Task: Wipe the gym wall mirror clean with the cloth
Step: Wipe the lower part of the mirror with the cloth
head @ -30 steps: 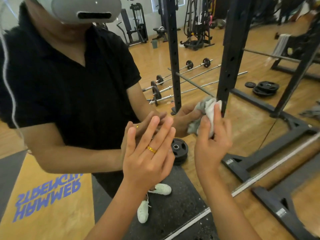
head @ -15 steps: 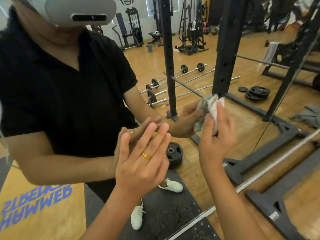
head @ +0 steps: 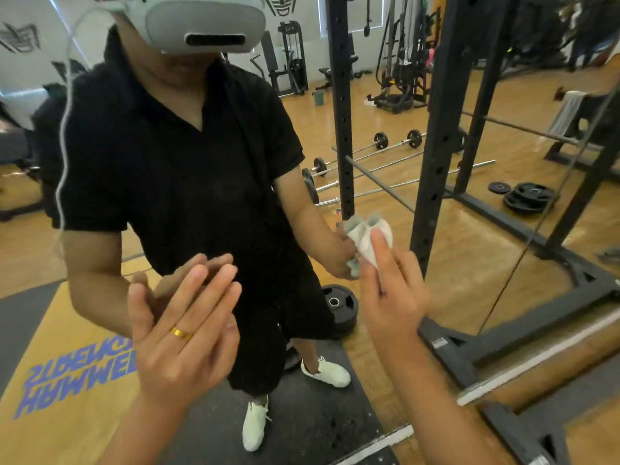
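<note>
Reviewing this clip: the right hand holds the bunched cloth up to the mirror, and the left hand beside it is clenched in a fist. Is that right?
Not quite. The left hand is not a fist: the head view shows it open, fingers straight and raised toward the mirror. The right hand does hold the bunched cloth up to the mirror.
</note>
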Action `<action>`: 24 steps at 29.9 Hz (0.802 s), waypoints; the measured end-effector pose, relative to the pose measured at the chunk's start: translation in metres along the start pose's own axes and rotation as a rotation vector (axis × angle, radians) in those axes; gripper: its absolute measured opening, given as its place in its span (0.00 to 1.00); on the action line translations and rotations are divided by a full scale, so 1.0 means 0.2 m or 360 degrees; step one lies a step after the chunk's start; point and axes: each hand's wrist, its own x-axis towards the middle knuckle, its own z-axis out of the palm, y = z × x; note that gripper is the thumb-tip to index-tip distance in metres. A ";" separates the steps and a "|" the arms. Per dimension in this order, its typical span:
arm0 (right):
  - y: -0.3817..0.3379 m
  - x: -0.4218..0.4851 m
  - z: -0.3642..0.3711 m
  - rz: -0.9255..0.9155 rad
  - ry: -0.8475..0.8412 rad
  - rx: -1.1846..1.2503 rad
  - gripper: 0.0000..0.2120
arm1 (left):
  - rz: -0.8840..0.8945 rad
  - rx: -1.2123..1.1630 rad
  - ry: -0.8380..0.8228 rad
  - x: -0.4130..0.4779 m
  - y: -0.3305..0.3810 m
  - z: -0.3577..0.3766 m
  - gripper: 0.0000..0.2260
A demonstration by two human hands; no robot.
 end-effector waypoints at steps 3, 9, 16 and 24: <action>0.23 0.08 -0.09 -0.0084 -0.0011 -0.0202 0.16 | 0.0006 -0.0042 0.0073 -0.02 0.01 0.03 0.15; 0.44 0.19 -0.20 0.0704 0.0312 -0.0169 0.18 | -0.0132 -0.0001 -0.0254 -0.16 -0.08 0.08 0.22; 0.44 0.19 -0.21 0.0771 0.0257 0.0045 0.19 | 0.0055 -0.0229 0.0072 0.14 0.35 0.12 0.16; 0.52 0.18 -0.28 0.0544 0.0048 0.0026 0.18 | 0.0204 -0.0411 -0.0036 0.54 0.82 0.50 0.19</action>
